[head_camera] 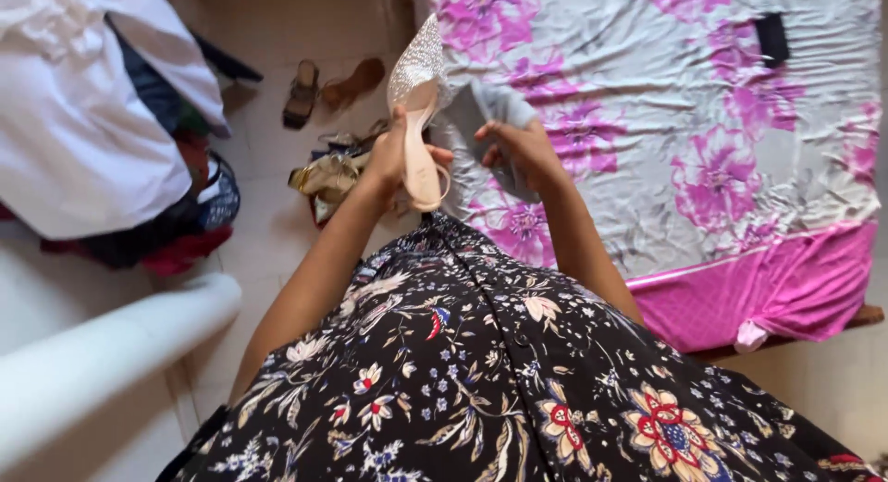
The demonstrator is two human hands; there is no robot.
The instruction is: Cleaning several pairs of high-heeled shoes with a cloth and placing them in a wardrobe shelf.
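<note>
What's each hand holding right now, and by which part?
The left hand grips a pointed glittery shoe around its middle, toe pointing away. The right hand holds a grey cloth bunched at its near end.

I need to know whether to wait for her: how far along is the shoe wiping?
Done: nothing shows as finished. In hand: the left hand holds a glittery pointed shoe, sole up; the right hand holds a grey cloth beside it. Left: a heap of shoes and two brown sandals lie on the floor.
</note>
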